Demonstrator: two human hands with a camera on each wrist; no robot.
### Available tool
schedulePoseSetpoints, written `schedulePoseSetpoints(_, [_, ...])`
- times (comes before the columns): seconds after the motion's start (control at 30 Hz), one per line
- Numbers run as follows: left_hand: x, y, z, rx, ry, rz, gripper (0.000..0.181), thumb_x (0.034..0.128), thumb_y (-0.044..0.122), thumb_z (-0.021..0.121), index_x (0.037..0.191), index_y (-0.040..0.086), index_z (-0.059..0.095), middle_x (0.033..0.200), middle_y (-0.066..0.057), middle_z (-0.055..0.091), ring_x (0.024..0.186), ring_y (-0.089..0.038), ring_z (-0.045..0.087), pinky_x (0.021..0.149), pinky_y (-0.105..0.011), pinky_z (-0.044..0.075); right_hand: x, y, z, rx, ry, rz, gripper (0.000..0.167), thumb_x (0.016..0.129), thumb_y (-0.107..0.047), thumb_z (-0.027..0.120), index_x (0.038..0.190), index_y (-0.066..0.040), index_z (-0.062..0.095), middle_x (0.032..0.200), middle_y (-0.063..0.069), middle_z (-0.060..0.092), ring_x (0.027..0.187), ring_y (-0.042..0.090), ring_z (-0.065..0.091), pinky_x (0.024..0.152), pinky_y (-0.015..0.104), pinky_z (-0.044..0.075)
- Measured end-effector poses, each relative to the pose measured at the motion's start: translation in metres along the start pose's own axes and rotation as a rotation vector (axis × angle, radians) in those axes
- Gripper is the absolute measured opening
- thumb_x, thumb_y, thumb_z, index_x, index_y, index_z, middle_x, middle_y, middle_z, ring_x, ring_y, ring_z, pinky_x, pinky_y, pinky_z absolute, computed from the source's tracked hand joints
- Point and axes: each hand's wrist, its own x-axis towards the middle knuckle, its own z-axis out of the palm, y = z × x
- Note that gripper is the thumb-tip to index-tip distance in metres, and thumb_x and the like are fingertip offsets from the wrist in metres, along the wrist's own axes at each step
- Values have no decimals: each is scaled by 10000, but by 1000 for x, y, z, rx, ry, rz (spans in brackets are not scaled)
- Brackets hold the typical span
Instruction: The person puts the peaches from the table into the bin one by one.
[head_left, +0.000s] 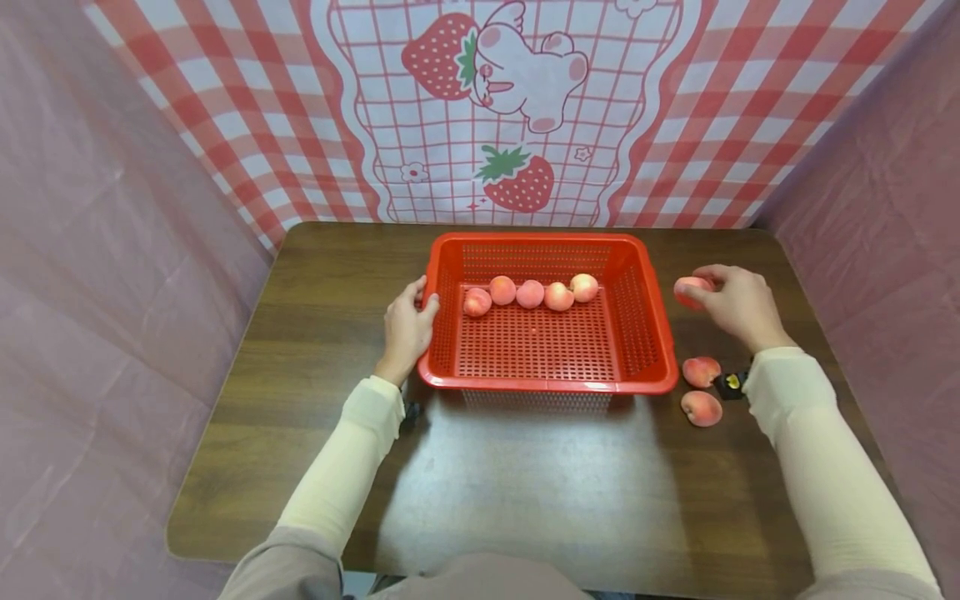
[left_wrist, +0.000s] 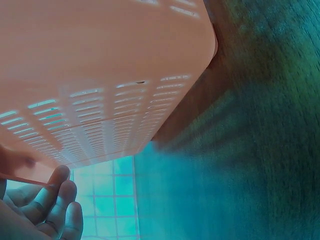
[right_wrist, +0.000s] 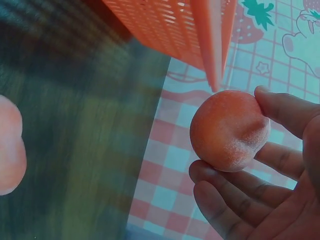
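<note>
Sleeves (head_left: 341,483) come first, closest to you: pale cream cuffs on both arms, reaching over the wood-look table (head_left: 525,483) toward the red basket (head_left: 540,386), so I'll place everything off that basket. Just right of its near right corner you've got two loose peaches on the tabletop, a nearer peach (head_left: 702,409) and a slightly farther peach (head_left: 702,372). A small black thing with a yellow mark (head_left: 731,382) sits right by that second one, next to your right cuff.

Your left hand (head_left: 408,327) is on the basket's left rim, thumb over the edge and fingers round the outside, so yeah, you're gripping it. Your right hand (head_left: 738,304) is off to the basket's right, pinching one peach (right_wrist: 227,132) between thumb and fingertips, near the right rim but not touching it.

Inside the basket, a bit toward its far wall, five peaches (head_left: 530,294) make a wobbly row running left to right, with bare mesh floor on your side of them.

Behind the basket hangs a red-and-white checked cloth (head_left: 285,108) with strawberries and a cartoon animal, and pinkish drapes (head_left: 97,292) flank it on both sides.
</note>
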Motion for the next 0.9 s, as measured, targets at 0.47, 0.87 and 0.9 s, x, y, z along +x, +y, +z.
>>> schedulePoseSetpoints(0.47, [0, 1, 0, 10, 9, 3, 426, 915, 224, 614, 1315, 77, 608, 1055, -132, 722, 974, -297, 666, 890, -454, 474, 2, -15, 0, 18, 0, -31, 708, 892, -567, 590, 1300, 12, 563, 1165, 283, 613, 977, 404, 560, 810, 563, 455])
schedulePoseSetpoints(0.87, [0, -2, 1, -10, 4, 4, 423, 923, 217, 611, 1319, 70, 603, 1047, -141, 718, 961, -302, 663, 898, -455, 481, 2, -22, 0, 41, -16, -34, 692, 893, -529, 614, 1316, 14, 550, 1186, 281, 600, 991, 406, 545, 860, 587, 451])
schedulePoseSetpoints(0.9, [1, -2, 1, -11, 3, 4, 424, 923, 215, 612, 1320, 70, 602, 1049, -141, 718, 961, -302, 663, 897, -453, 483, 2, -23, 0, 43, -18, -33, 694, 893, -529, 614, 1318, 16, 547, 1189, 282, 598, 992, 406, 544, 863, 590, 450])
